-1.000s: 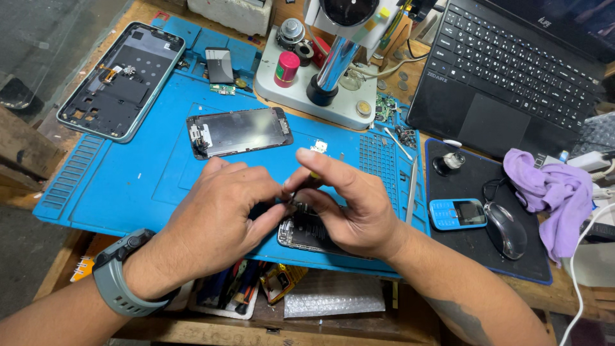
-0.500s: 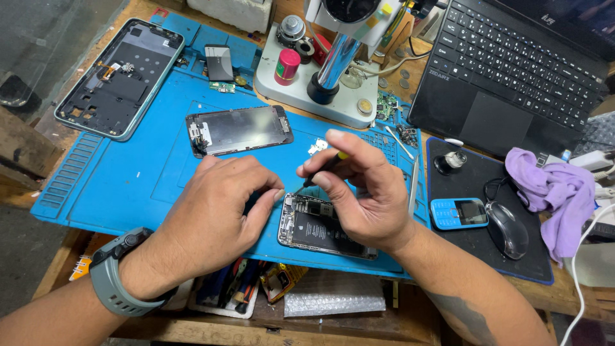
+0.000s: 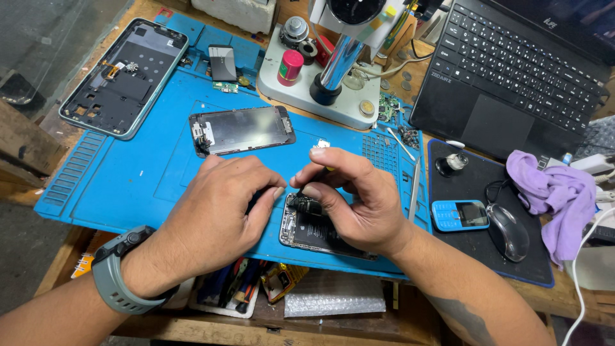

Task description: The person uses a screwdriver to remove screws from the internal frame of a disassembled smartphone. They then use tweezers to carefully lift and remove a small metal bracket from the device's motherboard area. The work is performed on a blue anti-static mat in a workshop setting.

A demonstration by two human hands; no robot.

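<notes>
I'm looking down at an opened smartphone with its dark battery and boards exposed (image 3: pixel 314 229), lying near the front edge of the blue silicone repair mat (image 3: pixel 128 186); my left hand (image 3: pixel 221 205) rests curled on the phone's left side, fingertips pressed down to steady it; my right hand (image 3: pixel 349 198) is pinched together around a thin dark tool (image 3: pixel 306 190), tip down at the phone's upper corner; looks like I'm mid-way through working a small part or screw loose; next bit needs a light, steady touch so the tip doesn't slip; a detached phone screen (image 3: pixel 242 129) lies further back on the mat.
</notes>
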